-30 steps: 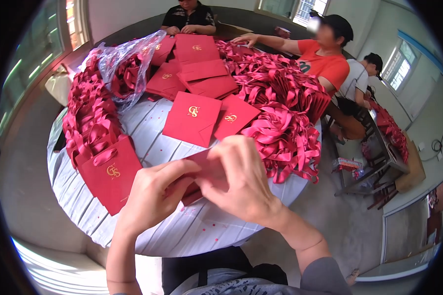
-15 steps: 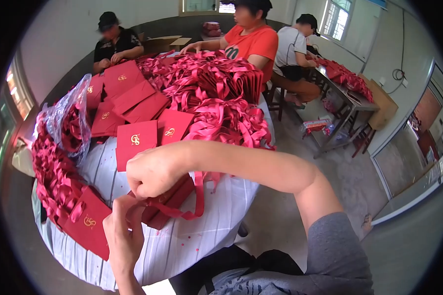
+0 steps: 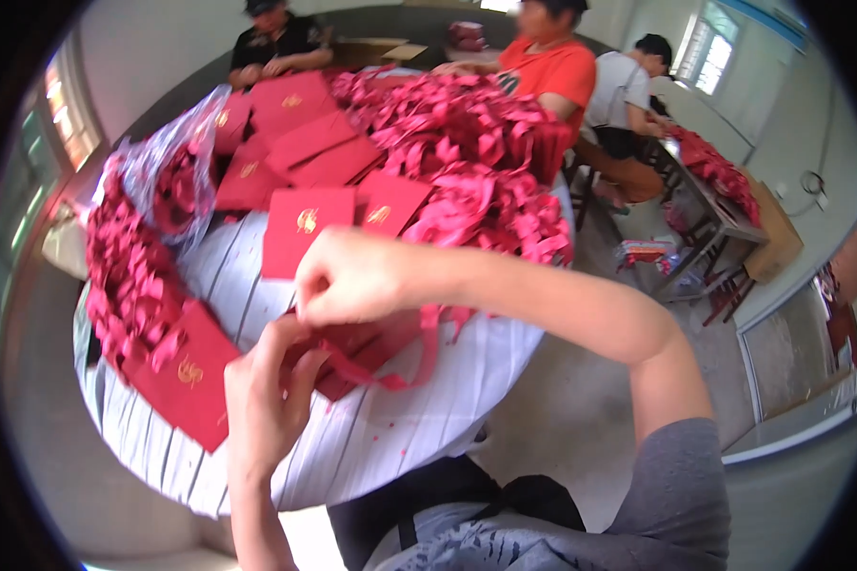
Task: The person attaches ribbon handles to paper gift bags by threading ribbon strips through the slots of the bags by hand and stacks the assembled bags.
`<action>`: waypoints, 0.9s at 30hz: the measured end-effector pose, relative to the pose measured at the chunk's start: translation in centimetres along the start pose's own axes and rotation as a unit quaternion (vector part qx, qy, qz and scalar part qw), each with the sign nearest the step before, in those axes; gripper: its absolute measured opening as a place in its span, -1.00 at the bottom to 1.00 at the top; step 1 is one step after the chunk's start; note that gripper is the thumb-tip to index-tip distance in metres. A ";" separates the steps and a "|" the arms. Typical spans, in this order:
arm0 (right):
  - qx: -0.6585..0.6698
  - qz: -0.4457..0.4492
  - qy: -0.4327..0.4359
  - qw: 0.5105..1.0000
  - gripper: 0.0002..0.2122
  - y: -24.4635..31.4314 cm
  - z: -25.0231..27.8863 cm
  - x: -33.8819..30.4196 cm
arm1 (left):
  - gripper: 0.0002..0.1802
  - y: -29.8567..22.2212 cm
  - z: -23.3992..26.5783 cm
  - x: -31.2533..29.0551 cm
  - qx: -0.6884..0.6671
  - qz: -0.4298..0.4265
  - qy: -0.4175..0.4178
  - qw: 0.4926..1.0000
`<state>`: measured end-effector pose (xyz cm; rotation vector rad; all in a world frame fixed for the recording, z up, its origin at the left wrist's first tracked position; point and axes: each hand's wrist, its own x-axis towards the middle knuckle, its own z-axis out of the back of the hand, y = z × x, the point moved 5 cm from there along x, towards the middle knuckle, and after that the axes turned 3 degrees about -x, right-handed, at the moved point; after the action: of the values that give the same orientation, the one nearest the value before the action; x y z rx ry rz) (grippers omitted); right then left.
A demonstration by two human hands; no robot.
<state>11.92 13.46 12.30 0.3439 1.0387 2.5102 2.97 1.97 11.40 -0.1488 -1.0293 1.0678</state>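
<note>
My right hand (image 3: pixel 350 278) reaches across from the right, fingers closed in a pinch over the near bag; what lies in its fingertips is hidden. Just below it my left hand (image 3: pixel 269 388) has its thumb and fingers curled round the end of a red ribbon at the bag's edge. The red paper bag (image 3: pixel 383 348) lies on its side beneath both hands, mostly covered by them. A loop of the ribbon (image 3: pixel 429 354) hangs off its right side. Two flat red bags with gold emblems, one a bag (image 3: pixel 290 249) on the left, lie just beyond.
A round table with a striped white cloth (image 3: pixel 428 419) carries a long row of ribboned bags (image 3: pixel 133 276), a clear plastic bag (image 3: pixel 176 171) and a heap of ribboned bags (image 3: pixel 486 133). Several people sit beyond, one in an orange shirt (image 3: pixel 552 71). A second table (image 3: pixel 714 214) stands right.
The whole view has shifted, so the table and people sit further right and higher. My hands stay together at the bag, the right one still bent over the left.
</note>
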 end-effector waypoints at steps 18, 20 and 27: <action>-0.022 0.095 -0.313 0.945 -0.79 2.4 1.2 -3.0 | -0.78 1.3 -0.7 -0.3 0.016 0.026 -0.016 0.999; -0.136 0.078 -0.325 0.933 -0.85 3.3 -0.2 -6.2 | -0.77 1.1 -0.5 -0.3 0.006 0.013 -0.017 1.000; -0.128 0.035 -0.295 0.946 -0.85 0.6 -4.8 -7.5 | -0.72 1.1 -0.5 -0.6 0.019 -0.039 -0.016 0.999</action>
<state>16.71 6.73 8.88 0.9863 0.4638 2.3235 2.59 2.28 10.13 -0.0594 -1.0354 1.0212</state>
